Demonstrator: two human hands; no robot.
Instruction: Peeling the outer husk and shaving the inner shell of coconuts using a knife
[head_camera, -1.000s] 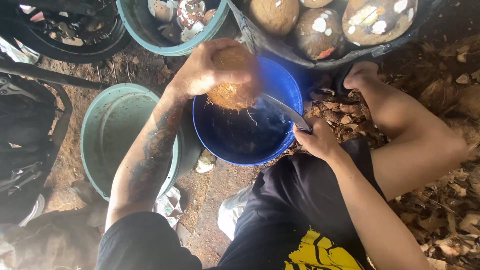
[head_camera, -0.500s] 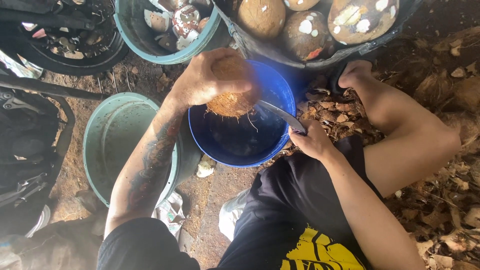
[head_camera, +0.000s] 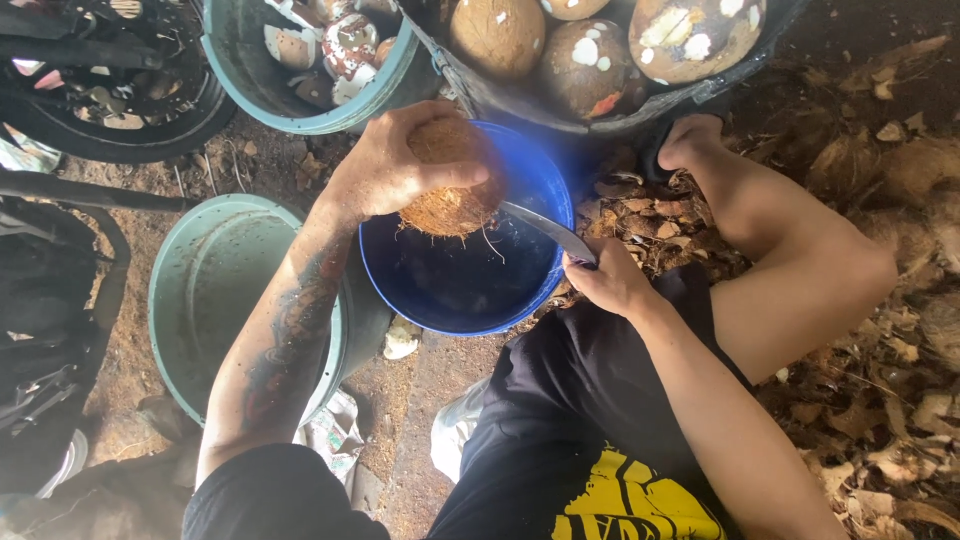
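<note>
Coconut (head_camera: 450, 195): tan-brown, fibrous. Bucket (head_camera: 520, 300): bright blue, dark inside. Empty bucket (head_camera: 215, 300): pale teal, speckled. Knife blade (head_camera: 548, 230): grey steel. Tub coconuts (head_camera: 590, 60): brown, white patches. Shorts (head_camera: 600, 420): black, yellow print. Husk litter (head_camera: 880, 420): brown.

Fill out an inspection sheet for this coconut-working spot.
Surface: bare dirt ground, husk scraps at right.
Job's things: husked coconut held over blue bucket; knife blade at its side.
Clutter: empty green bucket; teal bucket of shell pieces; dark tub of coconuts.
Grippers: left hand grips the coconut; right hand holds the knife.
Cables: nothing seen.
Surroundings: black tyre upper left.
</note>
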